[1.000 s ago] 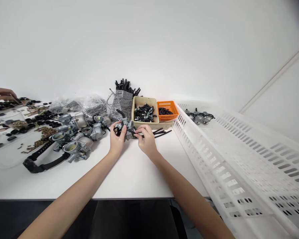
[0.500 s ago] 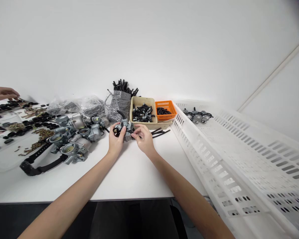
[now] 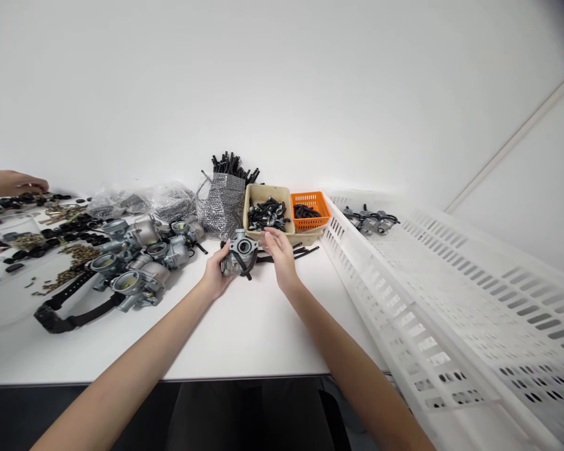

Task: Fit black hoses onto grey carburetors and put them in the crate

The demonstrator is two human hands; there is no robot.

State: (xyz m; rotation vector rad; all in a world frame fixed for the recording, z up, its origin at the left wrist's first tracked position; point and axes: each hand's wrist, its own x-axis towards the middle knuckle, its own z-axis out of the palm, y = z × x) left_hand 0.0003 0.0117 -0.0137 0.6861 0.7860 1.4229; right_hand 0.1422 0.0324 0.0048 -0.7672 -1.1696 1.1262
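A metal carburetor [image 3: 241, 249] with a black hose across its front is held just above the white table [image 3: 207, 341]. My left hand [image 3: 215, 274] grips it from the left side. My right hand [image 3: 281, 255] is to its right, fingers stretched out and apart, holding nothing. Behind it stand a beige bin [image 3: 291, 216] of black and metal parts and an orange basket [image 3: 326, 216] of black pieces. Thin black tubes [image 3: 305, 252] lie by my right hand.
Several carburetors [image 3: 143, 266] and a black strap [image 3: 82, 319] lie at left, beyond them small loose parts and another person's hand [image 3: 26, 183]. A bubble-wrap bag [image 3: 220, 203] of black tubes stands behind. At right, a white crate [image 3: 371, 269] holds several carburetors [image 3: 371, 220].
The carburetor has turned, so its round opening and hose now show. My right hand has let go of it and opened. The other person's hand has moved slightly right.
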